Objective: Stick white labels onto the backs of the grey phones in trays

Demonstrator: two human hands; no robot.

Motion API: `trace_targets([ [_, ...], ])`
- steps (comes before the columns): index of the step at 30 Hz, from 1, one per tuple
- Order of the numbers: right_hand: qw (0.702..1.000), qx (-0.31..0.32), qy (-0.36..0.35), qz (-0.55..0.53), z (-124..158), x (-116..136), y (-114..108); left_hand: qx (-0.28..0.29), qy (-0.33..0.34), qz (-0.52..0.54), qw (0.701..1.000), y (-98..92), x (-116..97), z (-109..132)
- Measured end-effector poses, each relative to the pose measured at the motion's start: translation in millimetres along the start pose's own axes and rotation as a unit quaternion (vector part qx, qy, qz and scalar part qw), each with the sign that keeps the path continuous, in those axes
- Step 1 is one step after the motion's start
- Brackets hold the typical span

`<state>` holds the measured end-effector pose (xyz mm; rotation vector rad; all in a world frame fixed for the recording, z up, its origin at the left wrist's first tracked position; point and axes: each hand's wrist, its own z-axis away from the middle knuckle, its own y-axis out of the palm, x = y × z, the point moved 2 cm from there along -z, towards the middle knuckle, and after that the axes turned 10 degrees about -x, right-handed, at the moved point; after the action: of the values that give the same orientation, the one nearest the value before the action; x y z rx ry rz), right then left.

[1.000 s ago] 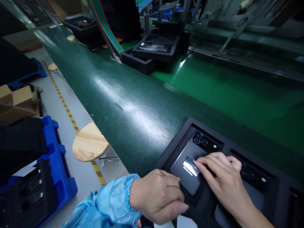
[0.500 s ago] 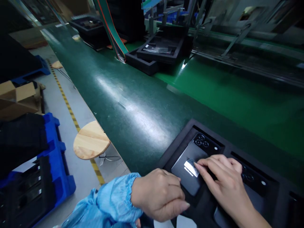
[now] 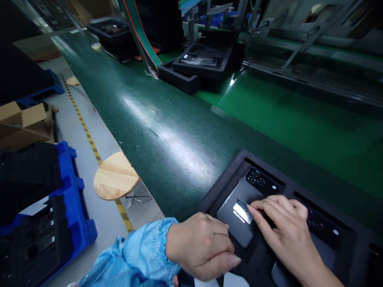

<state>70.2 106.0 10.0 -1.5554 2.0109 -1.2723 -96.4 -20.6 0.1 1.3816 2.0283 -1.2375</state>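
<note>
A black foam tray [image 3: 227,175] lies on the green conveyor belt at the lower right. In its left slot a dark phone [image 3: 239,199] lies back up, camera cluster at the far end, with a small shiny label [image 3: 241,211] on its back. My right hand [image 3: 281,231] lies over the phone, fingers stretched, the fingertips pressing at the label's edge. My left hand [image 3: 200,245], in a light blue sleeve, is curled at the phone's near corner on the tray rim; what it grips is hidden. A second phone [image 3: 324,233] sits in the slot to the right.
More black foam trays [image 3: 200,63] stand far up the belt [image 3: 167,119]. A round wooden stool [image 3: 115,176] stands on the floor left of the belt, beside a yellow-black floor stripe. Blue pallets [image 3: 72,199] with black stacks and cardboard boxes [image 3: 20,123] fill the left side.
Almost nothing has moved. My right fingertips have stayed on the label, and the view has shifted slightly.
</note>
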Motion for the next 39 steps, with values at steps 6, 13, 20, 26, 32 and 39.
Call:
trace_targets([
  [6, 1.0, 0.004, -0.027, -0.001, 0.0, 3.1, -2.2, 0.065, -0.022, -0.027, 0.997, 3.6, 1.1, 1.5],
  [13, 0.997, -0.003, -0.052, -0.059, 2.3, 5.2, -1.5, 0.123, -0.047, -0.061, 0.989, 1.1, -0.4, -1.2],
  [20, 0.996, 0.005, -0.055, -0.07, 3.8, 2.5, -0.5, 0.069, 0.023, -0.059, 0.996, 3.2, -0.3, -4.1],
  [26, 0.994, 0.013, -0.062, -0.092, -4.0, 2.4, -2.6, 0.052, 0.129, 0.019, 0.99, 7.5, 3.9, -15.4],
  [32, 0.995, 0.026, -0.064, -0.079, -7.4, -5.5, -2.5, 0.143, 0.058, 0.046, 0.987, 6.0, 9.5, -22.6],
  [39, 0.994, 0.065, -0.047, -0.076, -11.1, -14.4, -2.3, 0.148, 0.055, 0.067, 0.985, 4.4, 10.4, -22.2],
])
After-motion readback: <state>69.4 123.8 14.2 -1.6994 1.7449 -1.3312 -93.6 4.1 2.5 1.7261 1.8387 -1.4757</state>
